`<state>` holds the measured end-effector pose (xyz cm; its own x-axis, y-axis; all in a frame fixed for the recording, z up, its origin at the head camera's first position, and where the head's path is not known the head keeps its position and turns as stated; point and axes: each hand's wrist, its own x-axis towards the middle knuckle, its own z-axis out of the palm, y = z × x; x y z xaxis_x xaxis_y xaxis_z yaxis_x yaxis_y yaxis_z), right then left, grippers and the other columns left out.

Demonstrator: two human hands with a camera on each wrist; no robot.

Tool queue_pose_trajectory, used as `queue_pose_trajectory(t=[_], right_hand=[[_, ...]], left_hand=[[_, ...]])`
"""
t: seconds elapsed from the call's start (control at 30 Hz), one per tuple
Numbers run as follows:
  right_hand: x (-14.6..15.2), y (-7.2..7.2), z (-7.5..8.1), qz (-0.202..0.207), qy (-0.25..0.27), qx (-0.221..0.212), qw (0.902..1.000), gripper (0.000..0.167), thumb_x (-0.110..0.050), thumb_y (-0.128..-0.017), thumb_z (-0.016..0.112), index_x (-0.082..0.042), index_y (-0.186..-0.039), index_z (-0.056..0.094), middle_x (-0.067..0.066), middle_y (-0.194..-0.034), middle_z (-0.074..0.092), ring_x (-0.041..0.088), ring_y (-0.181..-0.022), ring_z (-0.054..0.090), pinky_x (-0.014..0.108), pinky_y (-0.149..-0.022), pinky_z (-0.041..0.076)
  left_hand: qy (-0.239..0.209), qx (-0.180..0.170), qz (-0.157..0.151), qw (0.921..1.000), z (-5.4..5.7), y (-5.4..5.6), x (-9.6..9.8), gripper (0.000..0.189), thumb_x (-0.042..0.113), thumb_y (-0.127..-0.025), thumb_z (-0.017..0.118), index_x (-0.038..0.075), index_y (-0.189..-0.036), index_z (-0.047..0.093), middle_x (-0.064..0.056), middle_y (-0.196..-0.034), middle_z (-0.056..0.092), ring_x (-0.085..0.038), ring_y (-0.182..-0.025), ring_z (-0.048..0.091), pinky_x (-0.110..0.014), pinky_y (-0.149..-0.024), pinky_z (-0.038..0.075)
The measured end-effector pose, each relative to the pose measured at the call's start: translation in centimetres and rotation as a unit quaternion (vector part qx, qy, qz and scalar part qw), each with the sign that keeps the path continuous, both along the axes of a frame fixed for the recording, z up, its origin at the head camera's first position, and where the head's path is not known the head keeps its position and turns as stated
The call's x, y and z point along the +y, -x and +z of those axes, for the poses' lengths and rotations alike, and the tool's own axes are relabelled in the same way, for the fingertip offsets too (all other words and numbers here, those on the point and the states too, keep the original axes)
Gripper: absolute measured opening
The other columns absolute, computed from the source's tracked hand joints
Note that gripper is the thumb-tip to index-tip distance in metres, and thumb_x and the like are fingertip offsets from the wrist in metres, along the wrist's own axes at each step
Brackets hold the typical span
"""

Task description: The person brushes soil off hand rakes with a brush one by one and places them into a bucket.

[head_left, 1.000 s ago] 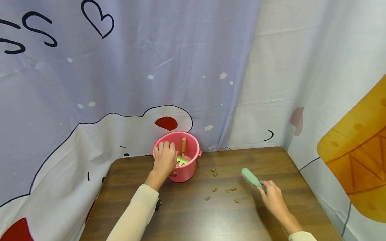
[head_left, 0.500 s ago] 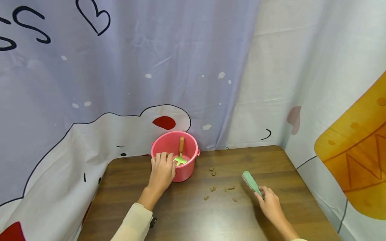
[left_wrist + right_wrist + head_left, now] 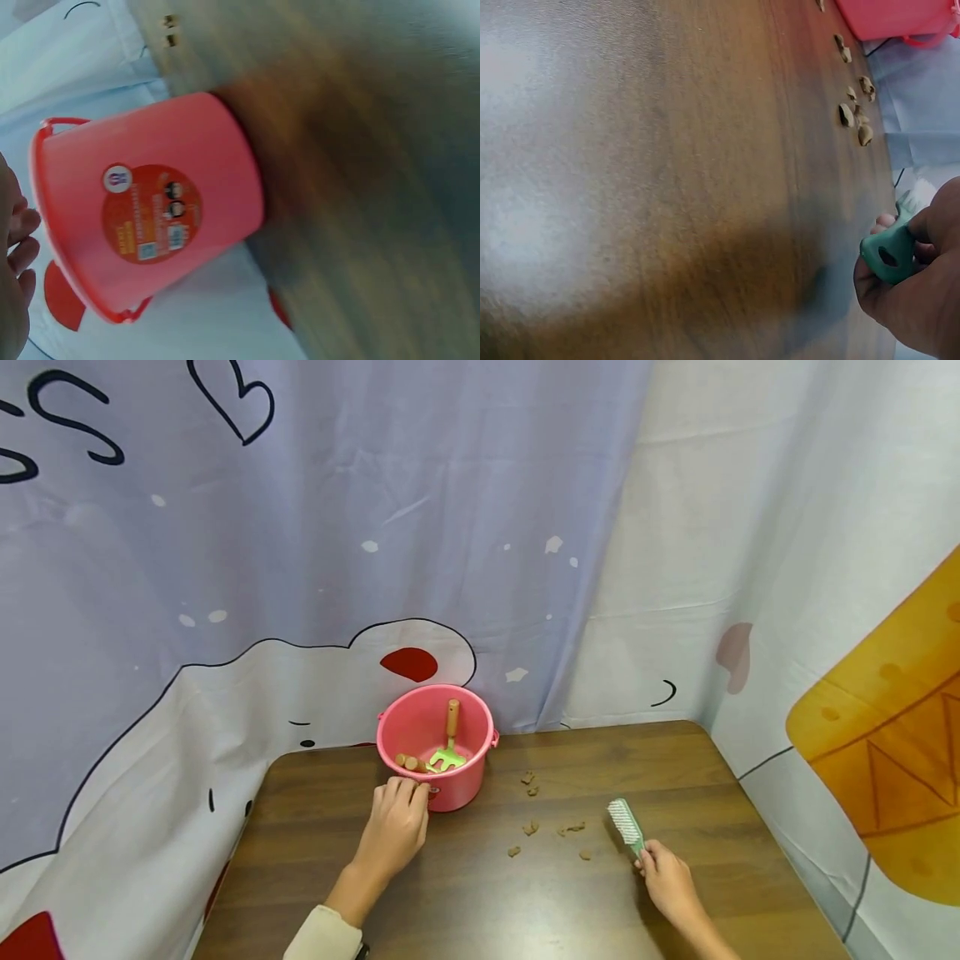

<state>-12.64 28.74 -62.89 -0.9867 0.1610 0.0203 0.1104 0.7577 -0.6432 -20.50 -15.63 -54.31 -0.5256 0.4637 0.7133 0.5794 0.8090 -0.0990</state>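
Observation:
In the head view my right hand (image 3: 667,878) grips the handle of a green brush (image 3: 626,824), its white bristles turned toward the camera. The right wrist view shows the holed end of the green handle (image 3: 889,255) between thumb and curled fingers. My left hand (image 3: 395,821) is at the near rim of a pink bucket (image 3: 457,791), fingers loosely bent and holding nothing. Inside the bucket stand a small lime-green rake (image 3: 447,757) with a wooden handle and other wooden handles (image 3: 411,762). Left wrist view: the fingers (image 3: 22,251) are beside the rim.
Several small brown scraps (image 3: 531,827) lie scattered on the wooden table (image 3: 480,902) between the bucket and the brush. A printed curtain (image 3: 450,527) hangs right behind the table's back edge, close to the bucket.
My left hand has drawn back from over the bucket to its near rim, uncovering the wooden handles inside. The brush has turned in my right hand, bringing its bristles into view.

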Motion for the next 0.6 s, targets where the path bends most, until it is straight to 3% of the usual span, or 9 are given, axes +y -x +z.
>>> queue_pose_trajectory(t=[0.37, 0.6], right_hand=[[-0.5, -0.6, -1.6, -0.012, -0.028, 0.028, 0.9992, 0.012, 0.0, -0.095, 0.063, 0.009, -0.103, 0.065, 0.016, -0.09, 0.071, 0.028, -0.082, 0.068, 0.041, -0.072, 0.055], [-1.1, -0.9, -2.1, -0.006, -0.051, 0.063, 0.9967, 0.011, 0.002, -0.089, 0.071, 0.007, -0.097, 0.064, 0.011, -0.083, 0.068, 0.024, -0.075, 0.065, 0.036, -0.066, 0.054]], left_hand=[[0.02, -0.035, 0.014, 0.9991, -3.3, -1.1, -1.7, 0.028, 0.01, -0.087, 0.048, 0.0, -0.104, 0.068, -0.012, -0.088, 0.058, -0.032, -0.086, 0.055, -0.042, -0.068, 0.039], [0.032, -0.045, 0.008, 0.9985, -4.7, -1.7, -1.9, 0.027, 0.011, -0.086, 0.046, 0.002, -0.1, 0.067, -0.009, -0.086, 0.057, -0.03, -0.082, 0.054, -0.039, -0.067, 0.037]])
